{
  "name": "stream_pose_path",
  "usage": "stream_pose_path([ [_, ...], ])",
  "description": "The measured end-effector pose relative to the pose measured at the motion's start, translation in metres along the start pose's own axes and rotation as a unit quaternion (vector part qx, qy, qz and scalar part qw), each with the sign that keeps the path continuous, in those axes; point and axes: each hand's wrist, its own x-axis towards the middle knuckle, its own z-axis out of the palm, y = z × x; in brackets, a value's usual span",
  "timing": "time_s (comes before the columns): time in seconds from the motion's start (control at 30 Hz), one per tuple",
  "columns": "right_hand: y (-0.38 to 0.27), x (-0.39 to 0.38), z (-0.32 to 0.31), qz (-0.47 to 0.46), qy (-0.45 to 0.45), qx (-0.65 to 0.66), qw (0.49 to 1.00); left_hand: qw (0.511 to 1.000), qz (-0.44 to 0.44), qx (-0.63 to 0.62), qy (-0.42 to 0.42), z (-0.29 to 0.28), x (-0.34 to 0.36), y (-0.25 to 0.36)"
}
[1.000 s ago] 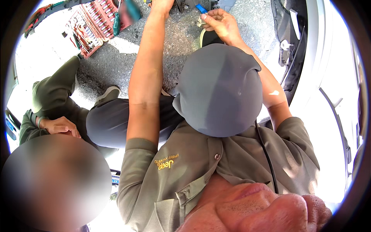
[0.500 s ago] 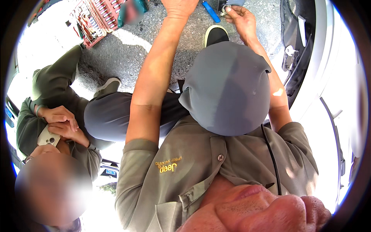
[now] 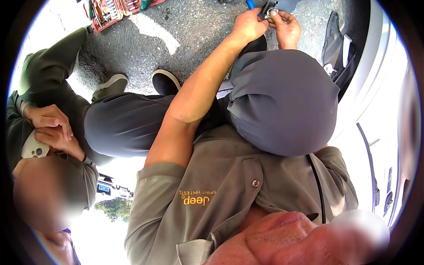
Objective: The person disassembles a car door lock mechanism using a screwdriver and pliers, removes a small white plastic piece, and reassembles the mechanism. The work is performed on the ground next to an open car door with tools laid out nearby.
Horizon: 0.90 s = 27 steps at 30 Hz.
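Observation:
My left hand is closed at the top of the view, beside my right hand. A dark, narrow piece shows at its fingertips; what the fingers hold is mostly hidden. Just beyond these fingers is the end of a blue handle, and I cannot tell if it is held or on the ground. Between the thumb and fingers of my right hand is a small pale metallic part. The two hands nearly touch around this part. A grey-blue object lies behind them, cut off by the frame.
A red tool case with sockets lies open at the far left on the asphalt. My bent knee rises below the hands. On the right is an open car door. Another person crouches at left, holding a phone.
My left hand has moved right, close to my right hand, which still pinches the small part. The view has shifted, so the tool case sits higher and my left shoe now shows.

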Motion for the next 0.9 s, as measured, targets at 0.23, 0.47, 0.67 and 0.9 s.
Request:
stream_pose_path([
  [0.23, 0.002, 0.003, 0.002, -0.036, 0.025, -0.064, 0.997, 0.998, 0.01, -0.059, 0.029, 0.009, -0.003, -0.001],
  [0.47, 0.01, 0.003, -0.008, 0.008, -0.011, -0.004, 1.0, 0.987, 0.049, -0.137, 0.068, 0.014, -0.001, -0.005],
  [0.67, 0.006, 0.008, -0.021, 0.043, -0.067, -0.021, 0.997, 0.988, 0.037, -0.134, 0.067, 0.017, 0.002, -0.011],
  [0.9, 0.008, 0.011, -0.023, 0.024, -0.067, -0.017, 0.997, 0.984, 0.026, -0.171, 0.053, 0.009, 0.006, -0.004],
])
